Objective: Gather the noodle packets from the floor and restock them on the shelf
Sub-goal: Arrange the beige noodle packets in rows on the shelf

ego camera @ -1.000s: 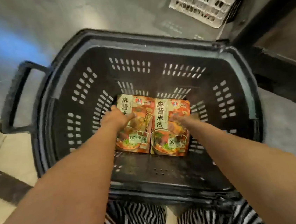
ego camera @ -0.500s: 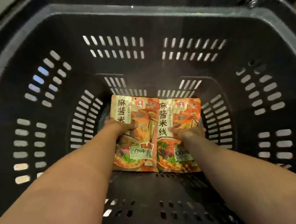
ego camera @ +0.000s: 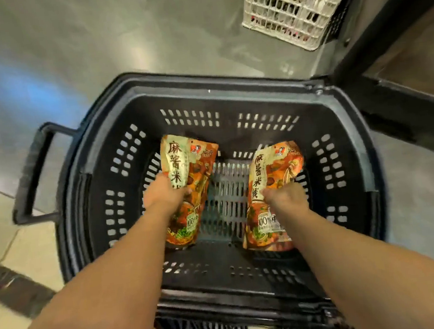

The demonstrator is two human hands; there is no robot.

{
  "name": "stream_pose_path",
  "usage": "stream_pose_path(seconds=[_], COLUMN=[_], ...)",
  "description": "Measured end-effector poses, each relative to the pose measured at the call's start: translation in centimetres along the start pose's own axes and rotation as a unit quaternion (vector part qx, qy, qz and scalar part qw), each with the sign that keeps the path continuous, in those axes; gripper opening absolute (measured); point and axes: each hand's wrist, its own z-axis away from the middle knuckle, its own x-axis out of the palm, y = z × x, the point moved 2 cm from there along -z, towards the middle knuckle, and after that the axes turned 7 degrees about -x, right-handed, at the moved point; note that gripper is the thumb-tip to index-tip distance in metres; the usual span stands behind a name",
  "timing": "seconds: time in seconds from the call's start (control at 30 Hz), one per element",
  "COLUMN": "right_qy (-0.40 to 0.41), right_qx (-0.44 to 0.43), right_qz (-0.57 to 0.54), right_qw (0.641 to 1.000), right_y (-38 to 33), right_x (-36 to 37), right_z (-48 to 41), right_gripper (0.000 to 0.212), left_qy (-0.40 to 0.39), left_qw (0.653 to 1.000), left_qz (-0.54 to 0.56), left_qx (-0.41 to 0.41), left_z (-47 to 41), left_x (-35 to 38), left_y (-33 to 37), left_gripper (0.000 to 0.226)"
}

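Note:
Two orange noodle packets with Chinese lettering are held inside a black plastic shopping basket (ego camera: 97, 155). My left hand (ego camera: 164, 194) grips the left noodle packet (ego camera: 191, 161) around its middle. My right hand (ego camera: 285, 197) grips the right noodle packet (ego camera: 272, 169) the same way. Both packets are lifted off the basket's slotted bottom and held apart, with a gap between them. The lower parts of both packets hang below my hands.
The basket stands on a grey floor, its black handle (ego camera: 32, 173) sticking out to the left. A white plastic crate (ego camera: 295, 3) sits at the upper right beside a dark shelf base (ego camera: 395, 86). Beige tiles lie at the lower left.
Both hands closed on the packets, lifted them off the basket bottom and drew them apart. The camera pulled back up from the basket.

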Motion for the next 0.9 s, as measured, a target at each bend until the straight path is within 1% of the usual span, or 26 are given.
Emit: stream_pose_path(seconds=[0.03,0.07,0.13,0.2,0.23,0.3,0.37,0.43,0.5,0.57,0.63,0.7,0.77,0.83,0.9], right_qy=[-0.012,-0.018,-0.009,-0.009,-0.008,-0.007,-0.006,-0.008,-0.006,0.008,0.028,0.055,0.090,0.114,0.139], right_qx=[-0.005,-0.010,-0.009,-0.011,-0.014,-0.030,-0.052,-0.068,-0.069,-0.072,-0.084,-0.087,-0.067,-0.058,-0.061], right_qz=[-0.017,-0.033,-0.045,-0.042,-0.038,-0.033,-0.028,-0.041,-0.048,-0.057,-0.072,-0.083,-0.089,-0.110,-0.140], right_qw=[1.000,0.999,0.999,0.999,0.999,0.999,0.998,0.997,0.996,0.996,0.994,0.991,0.990,0.986,0.979], right_y=[-1.4,-2.7,-5.9,-9.0,-10.5,-13.1,-15.2,-16.7,-17.9,-18.7,-19.0,-18.5,-17.6,-16.5,-15.3], right_x=[-1.7,-3.5,-7.1,-10.6,-12.5,-16.3,-20.0,-23.5,-27.1,-30.8,-34.0,-36.7,-39.4,-41.3,-44.3], right_z=[1.7,3.5,7.2,10.4,12.2,15.2,18.1,20.9,23.4,26.1,28.4,30.4,32.2,33.5,34.9], right_gripper=[0.029,0.026,0.020,0.020,0.020,0.019,0.019,0.025,0.028,0.024,0.025,0.027,0.031,0.034,0.032], left_qy=[0.004,-0.001,-0.045,-0.085,-0.103,-0.132,-0.138,-0.134,-0.123,-0.112,-0.108,-0.101,-0.099,-0.098,-0.103], left_qw=[1.000,0.999,0.992,0.976,0.969,0.958,0.957,0.960,0.964,0.966,0.965,0.963,0.958,0.955,0.952], left_qz=[0.008,0.037,0.120,0.200,0.223,0.255,0.254,0.242,0.230,0.225,0.226,0.229,0.238,0.242,0.234], left_qx=[0.007,0.007,0.017,0.010,0.006,0.001,0.019,0.036,0.046,0.056,0.074,0.102,0.124,0.143,0.168], left_z=[2.0,3.6,6.9,10.9,13.0,16.9,20.8,24.1,27.5,30.5,33.4,36.7,39.9,42.5,45.2], left_x=[-2.2,-4.1,-7.5,-10.9,-12.5,-15.4,-18.2,-20.6,-22.9,-24.8,-26.2,-27.4,-27.8,-28.1,-27.8], left_y=[0.5,0.7,1.5,2.8,3.7,5.5,7.7,9.7,11.6,13.3,14.7,15.8,16.4,16.8,17.7], left_gripper=[0.064,0.064,0.055,0.041,0.035,0.035,0.047,0.054,0.050,0.050,0.046,0.040,0.037,0.039,0.040])
